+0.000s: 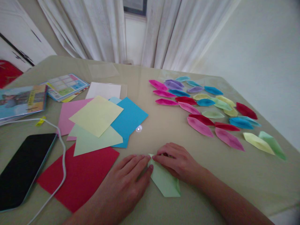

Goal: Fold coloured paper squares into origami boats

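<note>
Head view: from where I stand, a person sits over a table (150, 207) with both hands on one small piece of folded green paper (165, 182).
Folded green paper: on the table at the near edge, between the two hands, its narrow tip pointing away from the person and its wider end lying towards them.
Left hand (132, 176): fingers long and close together, tips and thumb at the paper's left edge by the tip; whether they pinch or only press, I cannot tell.
Right hand (178, 161): fingers curled, the foremost ones pinching the paper near its tip.
Weight: next to nothing, I'd judge; a careless sleeve could shift it.
Stiffness: thin and crisp, likely to keep a crease well, though a wrong one would probably stay too.
Grip: best taken at the folded edges, where layers should make it firmer; the point looks easiest to crumple.
Surface: the table looks smooth and glossy, so the paper may slide unless one hand pins it.
Red sheet (79, 178): flat beside the left forearm, a white cable (64, 156) crossing it; a flat sheet like this would lift most easily by a corner.
Pink folded piece (229, 139): beyond the right hand, among other coloured ones.
</note>
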Available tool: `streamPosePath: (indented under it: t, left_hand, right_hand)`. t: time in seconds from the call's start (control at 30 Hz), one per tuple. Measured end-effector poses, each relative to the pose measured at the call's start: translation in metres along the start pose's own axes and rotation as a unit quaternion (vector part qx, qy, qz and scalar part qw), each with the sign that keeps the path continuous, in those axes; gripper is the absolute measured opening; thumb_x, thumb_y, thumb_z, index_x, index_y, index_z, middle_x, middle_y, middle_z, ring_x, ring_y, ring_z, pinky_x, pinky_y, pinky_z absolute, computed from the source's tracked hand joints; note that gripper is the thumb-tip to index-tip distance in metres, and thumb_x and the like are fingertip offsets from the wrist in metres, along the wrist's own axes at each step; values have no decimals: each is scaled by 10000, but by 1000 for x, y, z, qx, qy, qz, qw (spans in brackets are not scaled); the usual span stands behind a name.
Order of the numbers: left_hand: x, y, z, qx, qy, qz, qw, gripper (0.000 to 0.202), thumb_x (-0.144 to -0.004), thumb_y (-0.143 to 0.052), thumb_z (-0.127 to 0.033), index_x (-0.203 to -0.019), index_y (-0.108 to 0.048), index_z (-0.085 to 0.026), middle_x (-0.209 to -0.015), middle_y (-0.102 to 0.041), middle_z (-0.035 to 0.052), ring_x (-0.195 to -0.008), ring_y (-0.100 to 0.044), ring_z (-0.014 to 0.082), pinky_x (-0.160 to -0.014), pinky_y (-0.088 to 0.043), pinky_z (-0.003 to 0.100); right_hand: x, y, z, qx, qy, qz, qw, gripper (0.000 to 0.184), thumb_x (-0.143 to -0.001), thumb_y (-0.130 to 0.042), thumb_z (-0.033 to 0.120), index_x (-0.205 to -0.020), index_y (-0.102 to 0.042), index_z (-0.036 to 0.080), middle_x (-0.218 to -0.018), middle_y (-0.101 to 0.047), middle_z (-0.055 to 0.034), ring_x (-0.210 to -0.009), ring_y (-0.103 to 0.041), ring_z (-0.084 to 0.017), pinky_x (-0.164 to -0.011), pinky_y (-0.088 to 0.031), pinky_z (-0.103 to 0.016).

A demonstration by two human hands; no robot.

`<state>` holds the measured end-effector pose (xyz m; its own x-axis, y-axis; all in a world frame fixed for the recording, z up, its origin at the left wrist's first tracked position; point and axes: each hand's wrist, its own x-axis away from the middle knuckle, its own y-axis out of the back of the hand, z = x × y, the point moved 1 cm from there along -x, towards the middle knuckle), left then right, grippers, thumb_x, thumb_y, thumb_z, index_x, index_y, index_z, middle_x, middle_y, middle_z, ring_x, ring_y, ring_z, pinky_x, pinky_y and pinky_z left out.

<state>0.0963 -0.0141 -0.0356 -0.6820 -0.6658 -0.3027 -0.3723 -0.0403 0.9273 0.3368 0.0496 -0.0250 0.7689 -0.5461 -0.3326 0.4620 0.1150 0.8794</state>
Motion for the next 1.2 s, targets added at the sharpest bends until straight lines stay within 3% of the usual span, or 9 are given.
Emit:
streamPosePath:
  t: [0.27,0.87,1.2]
  left_hand:
    - [-7,5,0,25,29,-5,999,271,-1059,-562,-185,-1280,-719,-195,-1359,-747,95,-1197,-711,305,-1008,-568,500]
    - [-6,6,1,37,44,22,998,304,-1049,-561,-198,-1318,-699,-232,-1441,-691,90,-1282,-648,302,-1055,-534,503]
    - [-3,4,1,45,41,17,998,321,-1078,-520,-216,-1352,-685,-242,-1519,-664,46,-1360,-613,268,-1133,-468,483]
  right_hand:
    - [-3,6,-9,-12,43,42,998,192,-1128,-523,201,-1131,-708,146,-1052,-777,-85,-957,-665,-192,-901,-524,-336]
    - [-3,17,-9,39,102,51,993,201,-1120,-553,191,-1118,-746,132,-1101,-803,-82,-1000,-686,-194,-885,-527,-347]
    - [-2,17,-8,67,99,64,991,192,-1115,-573,198,-1066,-756,164,-1106,-798,-79,-989,-681,-188,-888,-508,-344]
